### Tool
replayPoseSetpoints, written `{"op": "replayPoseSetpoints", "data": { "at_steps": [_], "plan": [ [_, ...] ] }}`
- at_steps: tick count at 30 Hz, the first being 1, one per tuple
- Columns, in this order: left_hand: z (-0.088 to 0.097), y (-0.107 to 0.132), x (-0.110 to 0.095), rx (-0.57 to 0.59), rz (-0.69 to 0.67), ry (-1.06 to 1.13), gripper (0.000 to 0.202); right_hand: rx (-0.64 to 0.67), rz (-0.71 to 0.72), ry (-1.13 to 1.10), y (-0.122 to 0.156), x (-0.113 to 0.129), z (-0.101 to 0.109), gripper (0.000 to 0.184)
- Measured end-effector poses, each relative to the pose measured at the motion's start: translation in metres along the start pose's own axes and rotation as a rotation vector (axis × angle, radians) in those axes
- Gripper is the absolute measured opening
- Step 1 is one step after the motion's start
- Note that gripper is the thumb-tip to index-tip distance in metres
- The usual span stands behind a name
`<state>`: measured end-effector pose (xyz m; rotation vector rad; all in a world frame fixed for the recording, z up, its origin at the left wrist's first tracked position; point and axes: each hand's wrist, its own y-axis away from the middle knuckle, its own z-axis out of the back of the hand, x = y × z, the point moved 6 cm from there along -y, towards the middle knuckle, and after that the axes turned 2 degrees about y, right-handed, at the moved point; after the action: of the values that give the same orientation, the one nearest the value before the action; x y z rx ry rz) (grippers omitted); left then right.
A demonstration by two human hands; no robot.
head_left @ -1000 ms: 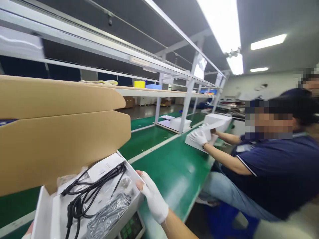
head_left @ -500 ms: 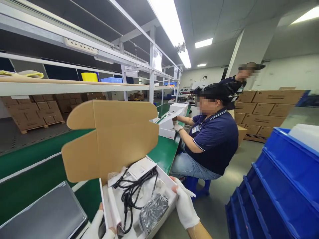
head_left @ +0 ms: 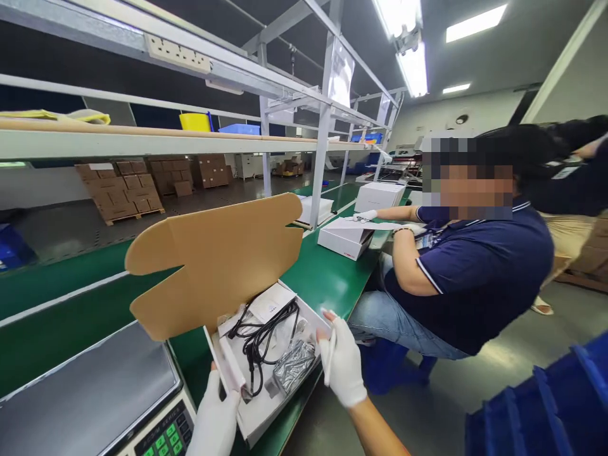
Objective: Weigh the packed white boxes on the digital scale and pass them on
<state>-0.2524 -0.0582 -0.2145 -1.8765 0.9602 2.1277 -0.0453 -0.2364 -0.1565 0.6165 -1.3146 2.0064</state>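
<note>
I hold an open white box [head_left: 259,415] with a raised brown cardboard lid [head_left: 216,263] above the edge of the green bench. My left hand [head_left: 216,418], in a white glove, grips the box's near left corner. My right hand [head_left: 341,361], also gloved, clasps its right side. Inside the box lie a coiled black cable [head_left: 261,335], a bagged black part [head_left: 294,366] and a white leaflet [head_left: 272,308].
A weighing scale [head_left: 90,399] with green keys sits at my left. A seated person in a dark polo [head_left: 475,278] handles another white box [head_left: 344,240] further along the green conveyor [head_left: 327,275]. Blue bins [head_left: 546,411] stand at the right. Overhead runs a metal shelf [head_left: 142,139].
The box has come off the scale and swung right towards the bench edge. My left hand now shows gripping its near corner. The view has turned right.
</note>
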Motion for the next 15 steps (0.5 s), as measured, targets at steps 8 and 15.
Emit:
{"op": "replayPoseSetpoints", "data": {
  "at_steps": [8, 15],
  "plan": [
    [-0.047, 0.031, -0.037, 0.342, 0.122, 0.372, 0.085, 0.213, 0.478, 0.305, 0.037, 0.060, -0.032, 0.025],
    [0.048, 0.066, -0.071, 0.227, -0.019, 0.185, 0.078, 0.278, 0.399, 0.401, -0.055, 0.012, -0.083, 0.014]
  ]
}}
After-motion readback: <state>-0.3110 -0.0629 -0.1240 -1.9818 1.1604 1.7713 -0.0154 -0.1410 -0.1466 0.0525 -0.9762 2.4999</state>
